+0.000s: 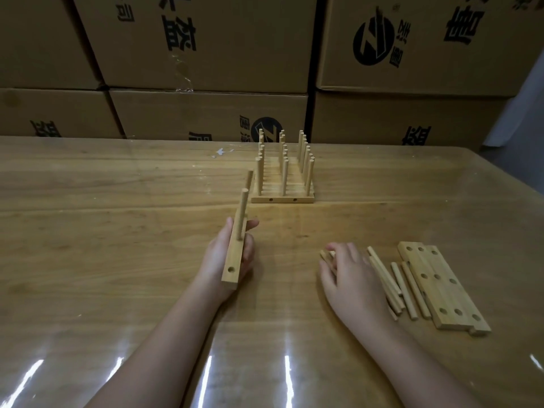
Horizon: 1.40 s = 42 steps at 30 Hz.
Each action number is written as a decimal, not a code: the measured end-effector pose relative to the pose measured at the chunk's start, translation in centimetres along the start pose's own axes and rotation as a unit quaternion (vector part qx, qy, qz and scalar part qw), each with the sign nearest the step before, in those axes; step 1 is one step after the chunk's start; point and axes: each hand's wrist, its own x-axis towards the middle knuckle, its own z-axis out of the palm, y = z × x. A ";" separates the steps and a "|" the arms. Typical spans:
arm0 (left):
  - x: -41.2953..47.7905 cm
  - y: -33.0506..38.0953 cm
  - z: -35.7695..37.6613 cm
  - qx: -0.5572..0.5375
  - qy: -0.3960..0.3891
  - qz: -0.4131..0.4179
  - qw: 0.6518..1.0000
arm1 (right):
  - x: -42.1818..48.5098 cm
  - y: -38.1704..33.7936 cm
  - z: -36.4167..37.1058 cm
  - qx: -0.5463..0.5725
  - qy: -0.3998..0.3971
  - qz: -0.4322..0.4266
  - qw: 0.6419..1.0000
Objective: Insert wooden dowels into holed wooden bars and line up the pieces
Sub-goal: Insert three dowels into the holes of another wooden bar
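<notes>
On the desk [117,231], a bar [234,257] is being gripped by the left hand [213,260], its long axis running away from the person. Two dowels [243,213] are standing in it, and the near hole [231,269] is lying empty. To the right, a dowel [325,255] is being pinched under the curled fingers of the right hand [350,275], so the empty hole is lying leftward of that hand. Loose dowels [407,293] are lying just beside it, with spare bars [441,290] beyond them. Farther off, finished bars [282,198] are being kept in a row. Behind, boxes [206,54] are being stacked. A round "Z" logo [373,39] is showing, the inverted characters not being legible.
</notes>
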 end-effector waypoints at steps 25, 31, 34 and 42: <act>0.9 0.5 -0.6 -0.201 0.036 -0.016 0.979 | -1.3 -2.2 -1.7 0.104 0.089 -0.176 0.975; 1.0 0.3 -0.7 -0.195 0.013 -0.047 0.980 | -1.2 -2.3 -0.8 0.344 0.011 -0.054 0.937; 0.8 0.2 -0.5 -0.177 -0.008 -0.044 0.983 | -1.2 -2.5 -0.3 0.401 -0.020 -0.023 0.915; 0.4 -0.1 0.0 -0.075 -0.037 -0.036 0.996 | -1.8 -2.9 0.6 0.407 -0.091 -0.055 0.907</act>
